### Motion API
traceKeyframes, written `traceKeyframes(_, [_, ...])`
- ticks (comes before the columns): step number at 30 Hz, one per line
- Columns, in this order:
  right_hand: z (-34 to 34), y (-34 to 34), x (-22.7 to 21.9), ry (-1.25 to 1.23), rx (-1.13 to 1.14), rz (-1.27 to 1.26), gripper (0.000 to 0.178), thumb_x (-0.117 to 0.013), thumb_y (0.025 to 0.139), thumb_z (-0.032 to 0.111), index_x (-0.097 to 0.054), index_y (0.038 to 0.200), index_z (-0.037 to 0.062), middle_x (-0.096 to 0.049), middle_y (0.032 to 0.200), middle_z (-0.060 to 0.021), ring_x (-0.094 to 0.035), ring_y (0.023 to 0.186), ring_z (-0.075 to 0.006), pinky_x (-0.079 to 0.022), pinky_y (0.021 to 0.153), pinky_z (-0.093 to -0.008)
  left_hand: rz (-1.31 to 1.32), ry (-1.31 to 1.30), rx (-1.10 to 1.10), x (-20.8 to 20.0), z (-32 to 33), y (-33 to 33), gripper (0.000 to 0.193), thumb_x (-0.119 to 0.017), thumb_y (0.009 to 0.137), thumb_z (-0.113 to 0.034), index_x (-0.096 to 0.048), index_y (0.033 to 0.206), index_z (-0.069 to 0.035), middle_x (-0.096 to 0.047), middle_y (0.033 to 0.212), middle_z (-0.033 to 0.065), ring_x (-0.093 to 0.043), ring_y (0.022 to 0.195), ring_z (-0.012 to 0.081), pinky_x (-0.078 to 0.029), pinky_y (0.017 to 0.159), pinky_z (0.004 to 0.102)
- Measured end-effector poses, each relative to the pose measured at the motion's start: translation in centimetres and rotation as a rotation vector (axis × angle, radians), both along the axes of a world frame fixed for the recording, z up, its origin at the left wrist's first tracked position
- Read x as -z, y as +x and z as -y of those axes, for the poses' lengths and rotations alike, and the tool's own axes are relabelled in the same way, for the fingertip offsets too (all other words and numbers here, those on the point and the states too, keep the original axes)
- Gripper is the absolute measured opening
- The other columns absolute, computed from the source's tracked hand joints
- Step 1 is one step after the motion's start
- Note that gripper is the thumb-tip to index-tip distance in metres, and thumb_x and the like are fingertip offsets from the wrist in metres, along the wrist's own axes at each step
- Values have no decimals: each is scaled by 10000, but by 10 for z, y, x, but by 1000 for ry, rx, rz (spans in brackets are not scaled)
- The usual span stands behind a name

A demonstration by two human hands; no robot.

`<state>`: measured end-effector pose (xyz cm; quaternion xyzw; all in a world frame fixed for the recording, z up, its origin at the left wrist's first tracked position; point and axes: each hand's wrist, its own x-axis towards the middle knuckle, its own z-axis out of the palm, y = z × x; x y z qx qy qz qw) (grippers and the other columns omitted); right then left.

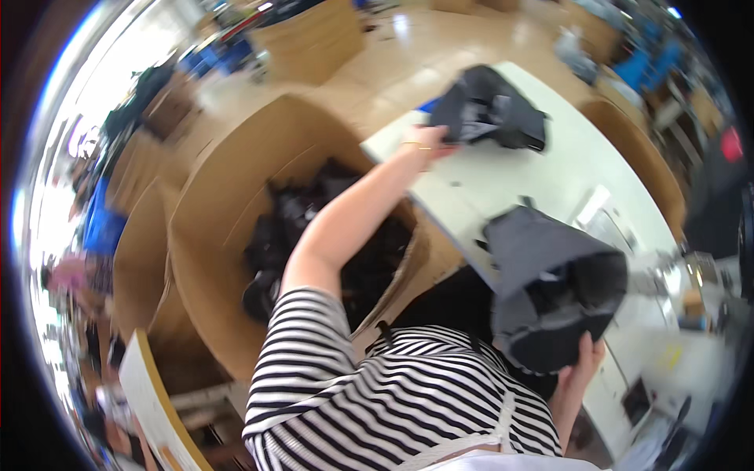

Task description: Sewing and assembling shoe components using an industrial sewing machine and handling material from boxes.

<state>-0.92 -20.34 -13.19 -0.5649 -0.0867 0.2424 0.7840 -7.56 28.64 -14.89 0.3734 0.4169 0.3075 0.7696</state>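
Note:
My left arm reaches far across the white table (628,169). At its end my left hand (430,145) is closed on the near-left edge of a black fabric bag (522,118), which lies crumpled near the table's far end. Close to my body a dark grey fabric bag (526,251) hangs partly over the table edge, its wide mouth facing me and its inside black. My right hand (583,365) grips the lower right rim of that bag, fingers partly hidden by the cloth. Motion smears both bags a little.
A large cardboard box (228,204) with a heap of black fabric pieces (290,208) stands left of the table. On the table's right side sits a sewing machine (660,279). Another cardboard box (640,149) is beyond the table. A white board (153,400) stands lower left.

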Motion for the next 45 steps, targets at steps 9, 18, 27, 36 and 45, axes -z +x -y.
traceKeyframes(9, [16,-6,3,89,5,75,216,-622,850,29,-618,1059,-23,-663,975,-69,-626,860,-136,-500,772,-268,-1123,1269,182,-55,28,6,631,-625,806,-517,-561,1191,-21,-583,1207,200,-556,1129,322,-425,942,416])
traceKeyframes(18, [-2,-10,-15,96,-24,72,222,-614,871,88,-615,1062,-25,-668,963,-79,-634,854,-146,-513,761,-282,-898,1361,284,3,23,116,845,-272,895,-666,-259,1453,-32,-175,1544,129,-71,1442,278,-62,1101,606])
traceKeyframes(27, [-13,-8,-24,118,-7,35,200,-623,885,68,-617,1056,-34,-666,939,-67,-618,819,-113,-505,731,-247,-775,1684,-192,0,41,139,629,-408,931,-519,-486,1295,-12,-363,1437,195,-270,1366,321,-201,1092,531])
traceKeyframes(36, [-53,17,-43,170,74,125,185,-605,908,96,-614,1054,-18,-637,921,-6,-547,803,-40,-432,692,-189,449,165,398,-14,212,-27,488,-395,981,-397,-641,903,17,-654,934,102,-594,936,200,-450,824,337])
traceKeyframes(45, [-68,39,-48,37,133,505,194,-555,945,158,-586,1041,-7,-556,805,20,-504,687,-51,-415,649,-186,448,54,824,-47,250,15,431,-557,855,3,-470,1277,-5,-545,1249,107,-531,1141,244,-421,982,370])
